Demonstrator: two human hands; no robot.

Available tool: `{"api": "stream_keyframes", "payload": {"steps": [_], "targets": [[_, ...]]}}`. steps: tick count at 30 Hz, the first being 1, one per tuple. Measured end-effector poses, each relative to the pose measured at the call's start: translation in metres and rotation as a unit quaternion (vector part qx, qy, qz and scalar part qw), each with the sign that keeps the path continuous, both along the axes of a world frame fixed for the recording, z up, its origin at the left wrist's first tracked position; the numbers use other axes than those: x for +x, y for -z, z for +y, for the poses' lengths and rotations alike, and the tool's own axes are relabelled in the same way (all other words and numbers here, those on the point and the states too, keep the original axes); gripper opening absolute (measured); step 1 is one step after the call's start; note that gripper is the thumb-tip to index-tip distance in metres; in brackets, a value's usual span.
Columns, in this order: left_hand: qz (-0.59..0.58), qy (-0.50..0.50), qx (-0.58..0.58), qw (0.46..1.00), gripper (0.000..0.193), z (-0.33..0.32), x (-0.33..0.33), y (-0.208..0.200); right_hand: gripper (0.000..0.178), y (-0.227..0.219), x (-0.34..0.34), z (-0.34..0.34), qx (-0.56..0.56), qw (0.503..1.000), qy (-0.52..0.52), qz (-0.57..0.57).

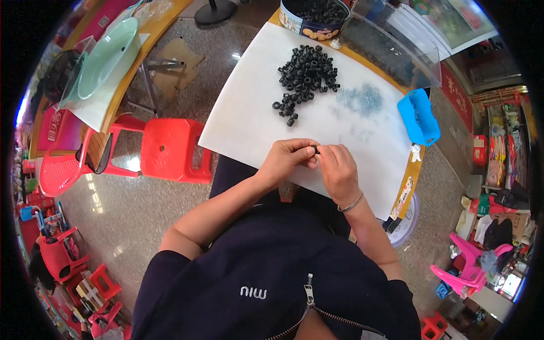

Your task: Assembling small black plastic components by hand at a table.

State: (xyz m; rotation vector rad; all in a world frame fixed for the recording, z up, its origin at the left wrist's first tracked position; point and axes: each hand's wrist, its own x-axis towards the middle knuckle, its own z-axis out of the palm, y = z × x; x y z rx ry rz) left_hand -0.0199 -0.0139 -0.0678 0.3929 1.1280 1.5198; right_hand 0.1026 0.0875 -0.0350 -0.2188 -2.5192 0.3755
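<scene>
My left hand (pixel 290 161) and my right hand (pixel 340 173) meet over the near edge of the white tabletop (pixel 243 96). Between their fingertips is a small black part (pixel 315 149), mostly covered by the fingers; both hands are closed in a pinch on it. Beyond them lies a loose pile of small black cylindrical pieces (pixel 309 73), some showing a hole through the middle. To the right of the pile, tiny blue-grey bits (pixel 362 101) are spread thinly, too small to make out.
A blue plastic container (pixel 418 118) stands at the table's right edge. At the far edge are a round tin (pixel 315 22) full of black pieces and a clear plastic bin (pixel 391 42). A red stool (pixel 170 148) stands left, near a green basin (pixel 110 59) on another table.
</scene>
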Motion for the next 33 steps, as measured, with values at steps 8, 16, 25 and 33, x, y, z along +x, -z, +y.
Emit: {"api": "stream_keyframes", "payload": {"steps": [8,16,25,33], "targets": [[0.049,0.089,0.009,0.995,0.03,0.001,-0.01,-0.008,0.021,0.002,0.002,-0.005,-0.045,0.999,-0.005,0.018],[-0.011,0.092,-0.008,0.996,0.032,0.001,-0.012,-0.005,0.021,0.005,0.001,-0.007,-0.175,0.984,0.004,0.031],[-0.033,0.016,0.008,0.999,0.03,0.0,0.006,-0.013,0.024,0.015,-0.013,-0.024,-0.439,0.892,0.076,0.082],[0.107,0.006,0.015,0.994,0.027,0.0,0.021,-0.02,0.034,0.011,-0.03,-0.037,-0.451,0.876,0.09,0.146]]}}
